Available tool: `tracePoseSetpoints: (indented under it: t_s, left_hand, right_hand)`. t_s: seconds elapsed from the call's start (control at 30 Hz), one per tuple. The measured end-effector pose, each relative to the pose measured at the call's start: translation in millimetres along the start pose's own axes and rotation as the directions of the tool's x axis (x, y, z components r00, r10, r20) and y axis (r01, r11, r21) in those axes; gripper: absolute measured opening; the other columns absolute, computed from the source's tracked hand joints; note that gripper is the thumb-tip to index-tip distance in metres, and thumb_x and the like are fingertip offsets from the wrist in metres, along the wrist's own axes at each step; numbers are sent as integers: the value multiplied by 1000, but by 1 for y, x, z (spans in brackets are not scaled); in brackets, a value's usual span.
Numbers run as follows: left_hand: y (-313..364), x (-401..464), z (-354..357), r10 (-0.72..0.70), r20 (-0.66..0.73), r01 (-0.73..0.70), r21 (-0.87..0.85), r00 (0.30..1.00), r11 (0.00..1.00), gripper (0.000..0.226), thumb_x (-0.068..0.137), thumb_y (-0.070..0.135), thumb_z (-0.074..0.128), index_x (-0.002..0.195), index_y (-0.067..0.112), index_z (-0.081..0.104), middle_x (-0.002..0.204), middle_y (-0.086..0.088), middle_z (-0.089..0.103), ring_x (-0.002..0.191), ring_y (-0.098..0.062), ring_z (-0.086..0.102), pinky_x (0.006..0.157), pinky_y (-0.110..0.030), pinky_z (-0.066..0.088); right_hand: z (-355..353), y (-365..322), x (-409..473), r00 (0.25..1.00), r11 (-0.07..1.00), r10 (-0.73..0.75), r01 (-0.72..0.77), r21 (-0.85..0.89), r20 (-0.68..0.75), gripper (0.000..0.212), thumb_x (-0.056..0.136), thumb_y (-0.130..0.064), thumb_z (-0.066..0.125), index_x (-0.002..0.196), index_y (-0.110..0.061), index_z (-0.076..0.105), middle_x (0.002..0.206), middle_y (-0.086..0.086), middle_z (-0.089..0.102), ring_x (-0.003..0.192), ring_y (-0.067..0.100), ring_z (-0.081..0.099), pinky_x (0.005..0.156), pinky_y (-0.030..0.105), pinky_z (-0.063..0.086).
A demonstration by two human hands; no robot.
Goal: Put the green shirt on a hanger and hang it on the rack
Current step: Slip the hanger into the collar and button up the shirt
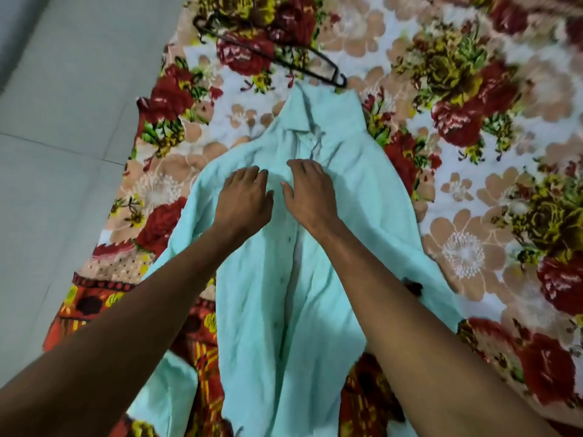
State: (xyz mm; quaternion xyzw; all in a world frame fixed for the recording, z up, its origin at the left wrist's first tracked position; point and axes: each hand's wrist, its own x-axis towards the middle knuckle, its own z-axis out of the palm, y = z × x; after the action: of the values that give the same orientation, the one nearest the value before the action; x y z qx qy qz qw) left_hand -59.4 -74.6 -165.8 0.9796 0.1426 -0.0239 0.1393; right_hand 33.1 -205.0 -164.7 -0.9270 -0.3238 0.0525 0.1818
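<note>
Both forearms [394,294] cover shirt [356,190]; hem cut off.

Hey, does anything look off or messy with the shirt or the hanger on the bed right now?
Nothing damaged. The green shirt lies rumpled, front placket gaping, under both hands. The black hanger lies apart beyond the collar, not yet in the shirt.

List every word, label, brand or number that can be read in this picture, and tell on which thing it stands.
None: no readable text shows. The green shirt, the black hanger and the floral blanket carry no visible words, labels or numbers.
</note>
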Motion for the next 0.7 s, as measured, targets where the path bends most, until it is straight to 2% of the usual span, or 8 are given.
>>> tracePoseSetpoints:
  t_s: [0.17, 0.3, 0.4, 0.47, 0.57, 0.63, 0.7]
  left_hand:
    - [-21, 118, 13, -26, -135, 23, -22, 991, 999, 46, 97, 30, 48, 130, 0, 57, 125, -21, 62, 119, -42, 57, 102, -49, 44]
    - [-35, 195, 28, -66, -114, 65, -12, 991, 998, 59, 101, 36, 33, 145, -2, 46, 147, -24, 51, 139, -42, 45, 117, -49, 34]
    - [-47, 239, 38, -67, -116, 67, -7, 991, 998, 69, 102, 43, 32, 155, -2, 33, 161, -23, 34, 152, -38, 28, 126, -48, 21]
    - [-54, 258, 46, -75, -115, 75, -8, 990, 997, 73, 104, 48, 30, 158, 0, 25, 167, -21, 24, 156, -34, 18, 128, -46, 13]
    - [-59, 265, 57, -107, -139, 107, -4, 985, 994, 75, 104, 53, 25, 160, 2, 22, 169, -18, 20, 158, -30, 13, 129, -46, 10]
    - [-59, 265, 62, -96, -145, 102, 30, 985, 994, 74, 105, 52, 25, 161, 3, 22, 169, -17, 20, 158, -28, 12, 129, -46, 9]
    - [-59, 264, 63, -97, -143, 105, 46, 985, 993, 74, 105, 51, 27, 161, 4, 22, 169, -17, 21, 158, -28, 12, 129, -45, 9]
  right_hand:
    - [17, 20, 111, 996, 996, -78, 76, -54, -48, 35, 93, -23, 64, 123, -6, 64, 123, 12, 66, 121, 31, 58, 100, 42, 47]
    - [29, 37, 182, 987, 993, -102, 94, -66, -128, 32, 92, -20, 62, 118, -3, 65, 120, 15, 66, 120, 34, 57, 102, 42, 46]
    - [38, 55, 233, 971, 991, -109, 88, -105, -213, 34, 90, -21, 65, 118, -1, 65, 120, 18, 64, 119, 37, 57, 105, 45, 46]
    - [42, 65, 264, 975, 992, -80, 58, -110, -206, 44, 94, -29, 65, 126, 1, 60, 131, 22, 60, 129, 39, 52, 111, 47, 40]
    - [47, 78, 298, 996, 998, 23, -27, -48, -90, 75, 94, -49, 63, 148, -1, 42, 155, 20, 42, 147, 37, 34, 120, 47, 29]
    - [49, 84, 312, 998, 997, 56, -57, -52, -21, 90, 90, -59, 63, 154, -3, 33, 159, 17, 36, 150, 35, 29, 122, 46, 26]
    - [52, 90, 320, 998, 995, 62, -62, -79, -7, 94, 87, -63, 63, 155, -5, 32, 156, 16, 39, 147, 35, 32, 119, 47, 27]
